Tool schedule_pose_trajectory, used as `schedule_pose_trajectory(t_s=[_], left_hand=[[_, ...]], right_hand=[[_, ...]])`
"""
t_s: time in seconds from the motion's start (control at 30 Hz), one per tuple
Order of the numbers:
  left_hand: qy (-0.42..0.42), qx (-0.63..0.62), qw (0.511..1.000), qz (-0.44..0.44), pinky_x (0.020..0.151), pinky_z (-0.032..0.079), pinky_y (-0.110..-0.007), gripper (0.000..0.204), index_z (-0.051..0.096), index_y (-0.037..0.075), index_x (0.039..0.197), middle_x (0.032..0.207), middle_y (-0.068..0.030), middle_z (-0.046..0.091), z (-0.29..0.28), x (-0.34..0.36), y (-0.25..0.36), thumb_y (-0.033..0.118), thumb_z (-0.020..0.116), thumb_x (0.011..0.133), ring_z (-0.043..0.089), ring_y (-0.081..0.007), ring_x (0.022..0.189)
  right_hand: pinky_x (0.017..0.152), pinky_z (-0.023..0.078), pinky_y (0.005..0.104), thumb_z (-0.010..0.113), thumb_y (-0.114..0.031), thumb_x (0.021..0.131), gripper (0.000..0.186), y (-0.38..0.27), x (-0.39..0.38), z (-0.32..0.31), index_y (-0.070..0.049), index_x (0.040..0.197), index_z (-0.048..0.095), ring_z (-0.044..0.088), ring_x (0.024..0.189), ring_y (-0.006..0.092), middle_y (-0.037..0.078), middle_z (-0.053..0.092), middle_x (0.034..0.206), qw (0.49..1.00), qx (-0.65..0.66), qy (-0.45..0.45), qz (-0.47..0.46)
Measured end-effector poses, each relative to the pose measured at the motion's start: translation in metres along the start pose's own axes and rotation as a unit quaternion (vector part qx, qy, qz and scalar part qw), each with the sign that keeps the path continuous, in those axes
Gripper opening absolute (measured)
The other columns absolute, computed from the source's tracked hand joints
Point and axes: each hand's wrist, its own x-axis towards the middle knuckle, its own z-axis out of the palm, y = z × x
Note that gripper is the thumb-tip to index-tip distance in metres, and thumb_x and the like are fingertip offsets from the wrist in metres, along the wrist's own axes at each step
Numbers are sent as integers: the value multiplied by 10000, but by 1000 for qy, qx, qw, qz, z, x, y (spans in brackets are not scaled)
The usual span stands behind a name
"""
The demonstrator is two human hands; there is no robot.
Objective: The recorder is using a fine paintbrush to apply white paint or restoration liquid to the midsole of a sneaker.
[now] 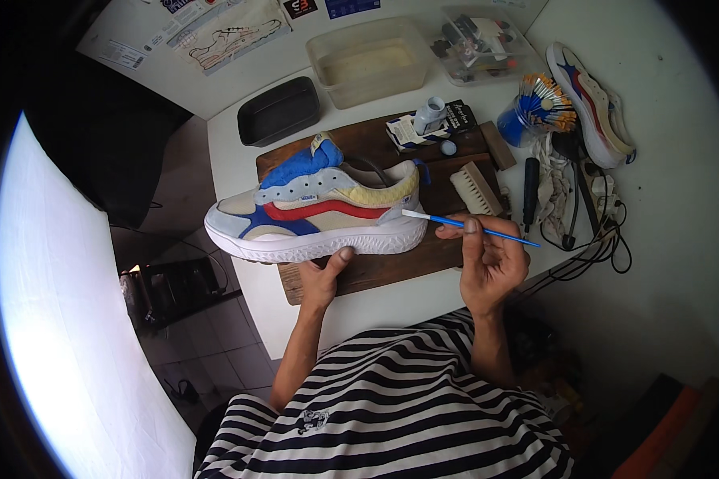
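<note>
A multicolour sneaker (311,215), with blue, red, cream and yellow panels and a white sole, is held side-on over a dark wooden board (351,283). My left hand (323,279) is closed on it from below, thumb on the white sole and fingers hidden beneath. My right hand (491,263) pinches a slim blue brush (503,236), its white bristle tip at the rear side of the sneaker, near the pale heel panel; I cannot tell whether it touches.
Behind stand a black tray (278,112), clear tubs (367,60), a small bottle (430,116) and a cup of brushes (535,112). A wooden scrub brush (475,191), cables (619,243) and another sneaker (591,104) are at right. A bright white panel (72,303) stands at left.
</note>
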Motion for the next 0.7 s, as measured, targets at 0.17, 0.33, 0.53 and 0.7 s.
schedule_pose_trajectory(t_s=[0.17,0.33,0.53,0.7], left_hand=[[-2,4,1000,-2,825,454,-298,381,634,-19,984,930,-67,638,-2,1,-4,264,754,759,587,-166,862],[-2,-1,1000,6,818,455,-297,359,637,-15,975,918,-62,637,-2,0,-6,252,749,761,586,-163,852],[5,0,1000,0,820,455,-297,353,638,-15,975,922,-62,639,0,1,-3,243,750,763,587,-163,855],[7,7,1000,5,830,455,-300,376,635,-21,996,943,-68,643,0,1,-2,247,753,761,591,-167,872]], right_hand=[[640,534,255,561,1,907,65,2,0,-3,58,929,539,671,704,173,151,672,772,1000,-17,-10,11],[624,532,247,563,5,904,65,0,0,0,57,937,542,673,701,167,149,673,763,1000,6,1,1],[610,529,241,585,-2,892,81,-3,-1,2,53,940,550,673,685,159,142,677,760,998,-63,9,-25],[591,523,230,602,-3,881,82,-7,-4,15,50,930,563,669,666,150,125,681,759,999,-28,-12,-35]])
